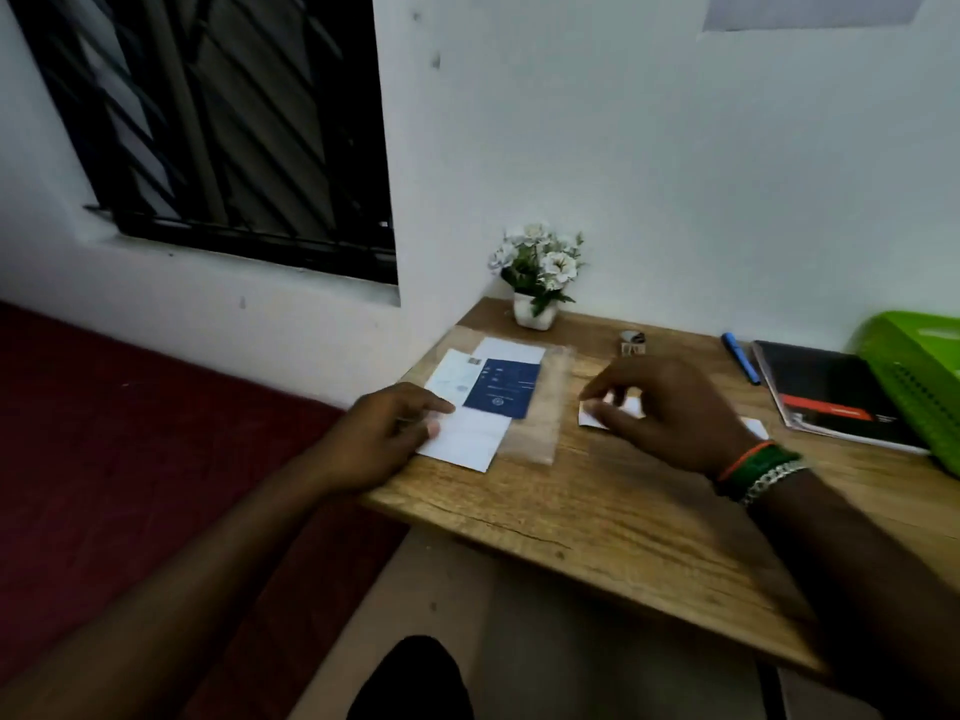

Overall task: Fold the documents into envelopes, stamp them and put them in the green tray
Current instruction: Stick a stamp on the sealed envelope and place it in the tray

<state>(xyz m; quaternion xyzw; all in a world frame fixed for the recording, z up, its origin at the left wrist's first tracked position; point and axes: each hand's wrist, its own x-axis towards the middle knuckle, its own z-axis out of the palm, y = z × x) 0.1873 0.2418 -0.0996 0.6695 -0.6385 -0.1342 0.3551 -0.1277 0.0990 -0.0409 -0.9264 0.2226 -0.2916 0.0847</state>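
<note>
— Where are the papers now?

— A small pile of white documents (470, 436), with one dark blue printed sheet (501, 389) on top, lies at the left end of the wooden table (597, 511). A clear plastic sleeve (543, 407) lies partly under the pile, on its right side.

— And the hands?

— The left hand (384, 433) rests on the near left corner of the pile; its fingers are curled and the thumb and the forefinger pinch the edge of the lowest white sheet. The right hand (670, 407) is over a small white folded paper (610, 410) (maybe an envelope, I cannot tell) and holds its near edge with bent fingers. On this wrist I see orange, green and silver bracelets (761, 470).

— The tray?

— The bright green plastic tray (919, 376) stands at the far right edge of the table, well apart from both hands. Just beside it lies a black notebook with a red stripe (826, 397), then a blue marker pen (740, 358). A white pot of white flowers (537, 275) stands in the corner at the wall, and a small stamp-like object (632, 343) is near the right hand.
</note>
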